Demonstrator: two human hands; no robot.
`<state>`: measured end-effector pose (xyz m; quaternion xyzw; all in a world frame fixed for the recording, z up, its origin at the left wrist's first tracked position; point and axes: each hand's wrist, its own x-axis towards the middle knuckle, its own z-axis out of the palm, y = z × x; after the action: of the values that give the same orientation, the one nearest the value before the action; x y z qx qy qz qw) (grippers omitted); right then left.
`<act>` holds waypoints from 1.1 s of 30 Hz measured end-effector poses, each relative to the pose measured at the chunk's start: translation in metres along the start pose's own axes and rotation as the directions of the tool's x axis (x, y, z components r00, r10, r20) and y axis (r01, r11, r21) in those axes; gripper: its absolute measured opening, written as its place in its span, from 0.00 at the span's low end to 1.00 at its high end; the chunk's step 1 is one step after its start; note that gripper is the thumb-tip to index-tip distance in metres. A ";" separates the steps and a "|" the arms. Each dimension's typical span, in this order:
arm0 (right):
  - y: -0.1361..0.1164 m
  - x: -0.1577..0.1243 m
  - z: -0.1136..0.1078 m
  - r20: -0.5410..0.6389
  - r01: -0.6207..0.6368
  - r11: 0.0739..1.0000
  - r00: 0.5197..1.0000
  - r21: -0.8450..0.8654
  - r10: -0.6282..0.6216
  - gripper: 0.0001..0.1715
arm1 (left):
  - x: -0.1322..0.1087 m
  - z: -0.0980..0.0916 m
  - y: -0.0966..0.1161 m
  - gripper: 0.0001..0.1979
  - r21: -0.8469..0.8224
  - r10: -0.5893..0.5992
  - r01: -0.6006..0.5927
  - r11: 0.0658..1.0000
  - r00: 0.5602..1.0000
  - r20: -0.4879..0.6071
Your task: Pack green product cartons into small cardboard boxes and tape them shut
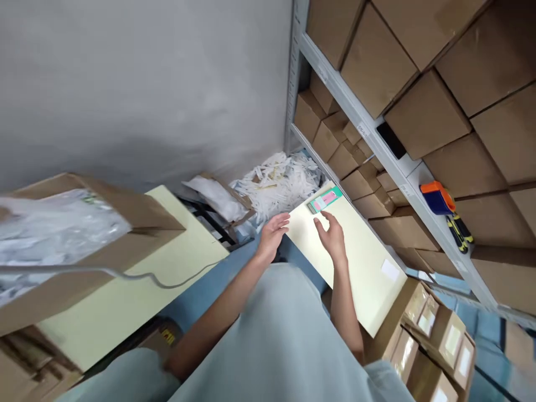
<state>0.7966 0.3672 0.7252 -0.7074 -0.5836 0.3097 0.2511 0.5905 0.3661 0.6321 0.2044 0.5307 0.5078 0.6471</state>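
Note:
My left hand (273, 237) hovers with outstretched fingers over the gap beside a pale yellow board (360, 273), holding nothing. Above that board is my right hand (332, 234), its thumb and fingers apart and nothing between them. Just beyond its fingertips a small green and pink package (325, 200) lies near the board's far end. Whether the right fingertips touch the package I cannot tell. A small white label (390, 269) lies on the board toward its near right side.
At left, a large carton (154, 229) of clear plastic bags stands on another yellow surface (125, 301), crossed by a grey cable (157, 281). White paper strips (280, 184) heap by the wall. Shelves (360, 125) at right bear cartons, a tape dispenser (438, 198) and a yellow-black cutter (458, 234).

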 end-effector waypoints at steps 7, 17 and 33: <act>-0.008 -0.071 0.025 0.373 0.131 0.987 0.915 0.094 -0.157 0.28 | -0.105 -0.094 0.007 0.30 -0.077 0.123 -0.147 0.986 0.959 -0.255; -0.088 -0.109 0.068 0.628 0.382 0.922 0.705 0.057 -0.330 0.27 | -0.194 -0.197 0.029 0.31 -0.226 0.219 -0.383 0.896 0.822 -0.526; -0.317 -0.282 0.341 0.937 0.738 0.656 0.097 0.158 -0.335 0.26 | -0.349 -0.500 0.016 0.30 -0.295 0.104 -0.660 0.691 0.493 -0.864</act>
<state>0.2987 0.1493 0.7607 -0.1626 -0.8794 0.4189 -0.1573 0.1641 -0.0693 0.6359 -0.1379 0.5068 0.8195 0.2291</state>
